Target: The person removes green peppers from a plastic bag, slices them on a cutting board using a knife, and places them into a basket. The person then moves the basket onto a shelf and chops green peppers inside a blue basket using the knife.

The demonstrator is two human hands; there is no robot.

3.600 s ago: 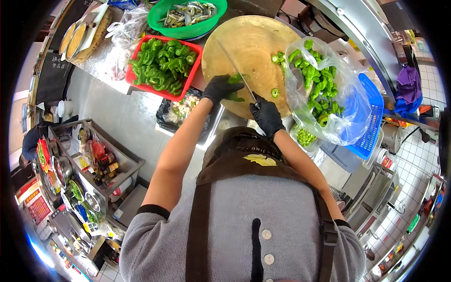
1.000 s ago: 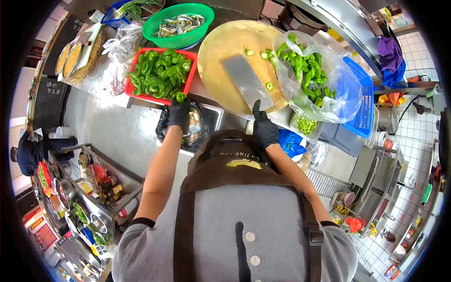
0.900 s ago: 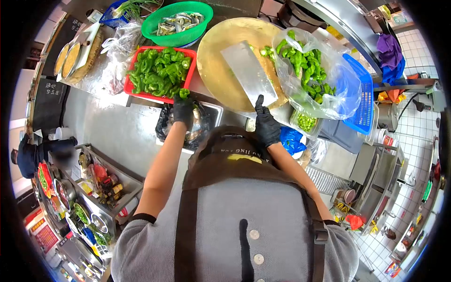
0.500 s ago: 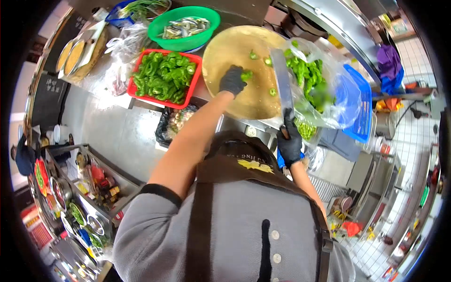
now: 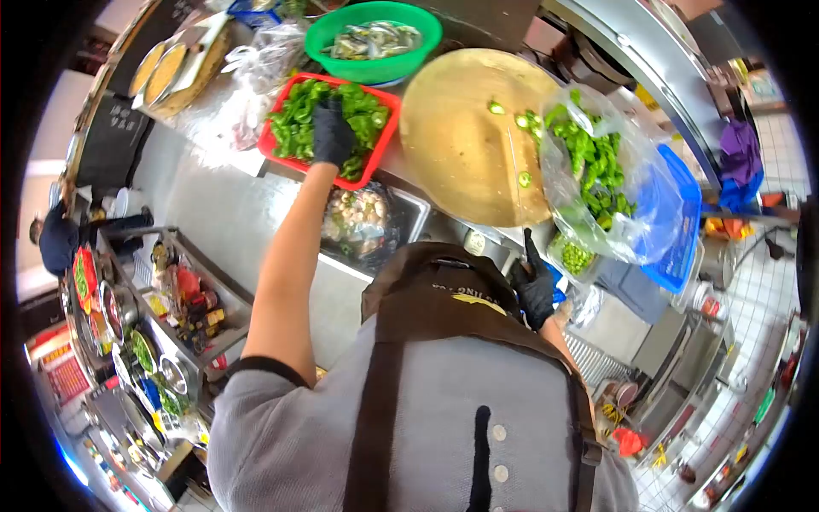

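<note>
My left hand, in a black glove, reaches down into a red basket heaped with green peppers. Its fingertips are hidden among them, so I cannot tell whether they grip one. My right hand, gloved too, is closed round the handle of a cleaver. The blade stands almost edge-on over the right side of a round wooden chopping board. Beside the blade lie a few cut pepper pieces. A clear plastic bag of green peppers overlaps the board's right edge.
Behind the red basket stands a green basin of small fish. A blue basket sits under the bag, with a tub of chopped green pieces nearby. A black-lined container stands below the counter edge. Another person is at far left.
My left hand has moved from the board, where it held a pepper piece, left into the red basket. The cleaver has turned from showing its flat side to nearly edge-on.
</note>
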